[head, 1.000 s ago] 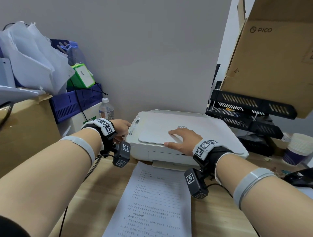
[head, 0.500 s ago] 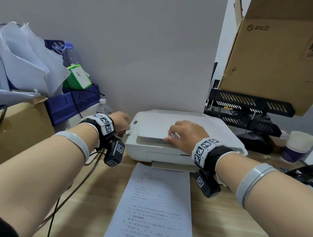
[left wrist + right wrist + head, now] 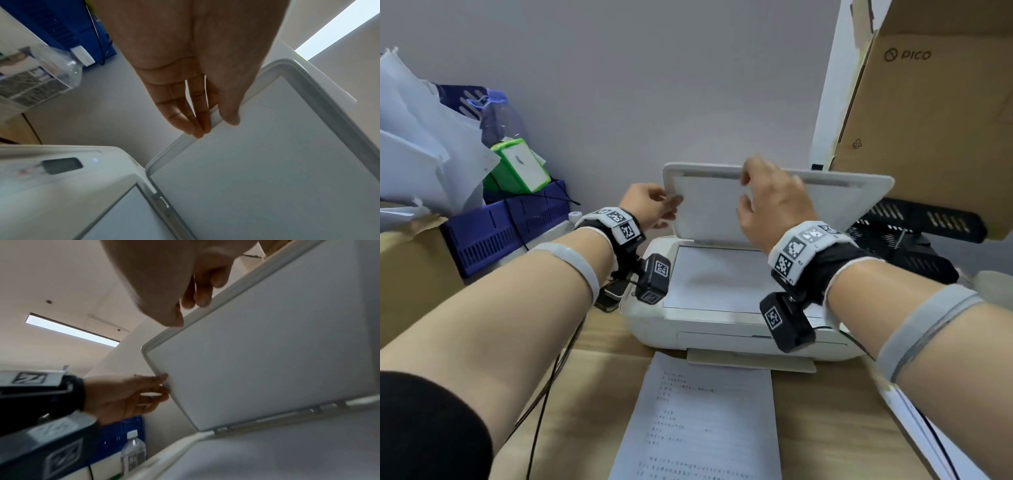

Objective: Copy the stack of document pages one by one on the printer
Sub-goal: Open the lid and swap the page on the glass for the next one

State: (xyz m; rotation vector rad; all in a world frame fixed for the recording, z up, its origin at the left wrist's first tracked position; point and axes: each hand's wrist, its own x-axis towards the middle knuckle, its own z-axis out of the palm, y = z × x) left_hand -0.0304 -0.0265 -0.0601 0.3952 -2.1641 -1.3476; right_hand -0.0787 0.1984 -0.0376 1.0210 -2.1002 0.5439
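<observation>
Two hands hold the raised scanner lid of the white printer, which stands on the wooden desk against the wall. The lid is tilted up and back on its rear hinges, its white underside facing the person. The left hand pinches the lid's left edge: in the left wrist view the thumb lies on the inner face and the fingers lie behind the rim. The right hand grips the lid's top edge, fingers curled over the rim and thumb on the inner face, as the right wrist view confirms.

Under the lid, a white sheet lies flat on the scanner bed. A stack of printed document pages lies on the desk directly in front of the printer, its far edge touching the printer's output slot.

To the left of the printer stand a clear water bottle, a blue plastic crate holding a green and white box, and loose white paper above it. To the right stand black mesh trays, with a brown cardboard box marked PICO above them.
</observation>
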